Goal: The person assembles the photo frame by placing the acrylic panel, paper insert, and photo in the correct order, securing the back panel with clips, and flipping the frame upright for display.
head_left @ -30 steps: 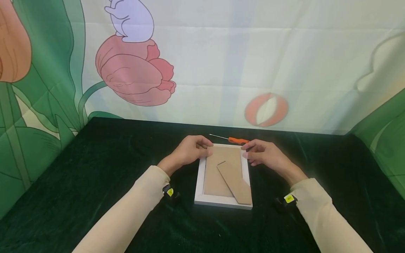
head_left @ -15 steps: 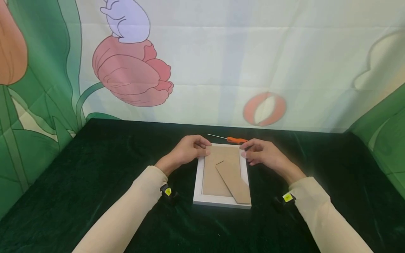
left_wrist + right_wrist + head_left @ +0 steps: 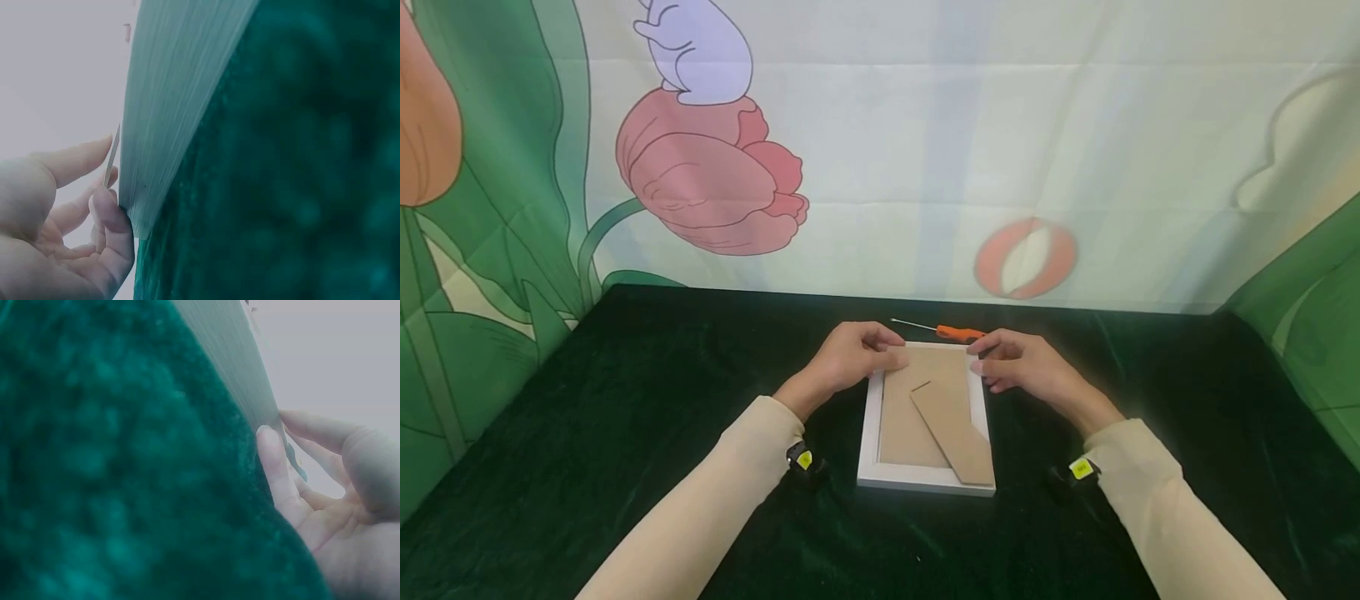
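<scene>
A white picture frame [image 3: 870, 425] lies face down, its brown backing board [image 3: 906, 429] and slanted easel stand [image 3: 958, 442] facing up. At the frame's far left corner, my left hand [image 3: 853, 354] holds on with curled fingers, the thumb over the backing board. In the left wrist view a thin edge [image 3: 113, 156] stands out from the frame beside that thumb; what it belongs to is unclear. My right hand [image 3: 1030, 367] pinches the far right corner, thumb on top and fingers against the outer side. The right wrist view shows this frame side [image 3: 240, 362] between them.
Just beyond the frame lies a screwdriver [image 3: 951, 332] with an orange handle, its shaft pointing left. Dark green velvet cloth [image 3: 700, 367] covers the table. A printed curtain [image 3: 880, 150] hangs along the back edge.
My left thumb has slid slightly right, further over the backing board. The right hand keeps its hold, and the frame stays in place on the cloth while the head view shifts a little.
</scene>
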Available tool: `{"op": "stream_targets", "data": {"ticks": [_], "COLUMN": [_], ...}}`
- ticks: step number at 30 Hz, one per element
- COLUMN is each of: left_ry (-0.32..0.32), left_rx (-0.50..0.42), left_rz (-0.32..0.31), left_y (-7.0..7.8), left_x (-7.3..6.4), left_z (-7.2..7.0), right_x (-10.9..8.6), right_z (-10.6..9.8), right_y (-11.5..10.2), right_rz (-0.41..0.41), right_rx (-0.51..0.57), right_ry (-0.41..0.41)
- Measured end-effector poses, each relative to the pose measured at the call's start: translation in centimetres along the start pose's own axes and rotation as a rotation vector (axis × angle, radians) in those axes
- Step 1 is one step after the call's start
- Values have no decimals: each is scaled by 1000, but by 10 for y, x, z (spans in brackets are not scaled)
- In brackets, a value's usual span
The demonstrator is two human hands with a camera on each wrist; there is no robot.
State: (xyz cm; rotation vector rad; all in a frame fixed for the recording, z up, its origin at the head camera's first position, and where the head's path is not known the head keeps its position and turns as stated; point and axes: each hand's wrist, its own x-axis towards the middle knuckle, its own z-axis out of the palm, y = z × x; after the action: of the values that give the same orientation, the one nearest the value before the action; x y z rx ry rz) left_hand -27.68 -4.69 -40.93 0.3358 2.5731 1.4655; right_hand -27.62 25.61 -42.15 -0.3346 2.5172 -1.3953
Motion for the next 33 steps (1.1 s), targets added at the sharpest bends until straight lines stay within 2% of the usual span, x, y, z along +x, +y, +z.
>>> {"op": "stream_targets", "data": {"ticks": [12, 21, 33], "left_ry": [35, 24, 25], "left_rx": [24, 4, -2], "left_rz": [-15, 23, 33], "left_y": [-1, -1, -3], "left_x": [0, 0, 0], "left_z": [2, 2, 1], "right_x": [2, 0, 3], "right_z": [1, -1, -1], "right_y": [0, 1, 0], "right_rz": [-16, 11, -1], "right_rx": [-30, 4, -38], "right_ry": [-1, 4, -3]}}
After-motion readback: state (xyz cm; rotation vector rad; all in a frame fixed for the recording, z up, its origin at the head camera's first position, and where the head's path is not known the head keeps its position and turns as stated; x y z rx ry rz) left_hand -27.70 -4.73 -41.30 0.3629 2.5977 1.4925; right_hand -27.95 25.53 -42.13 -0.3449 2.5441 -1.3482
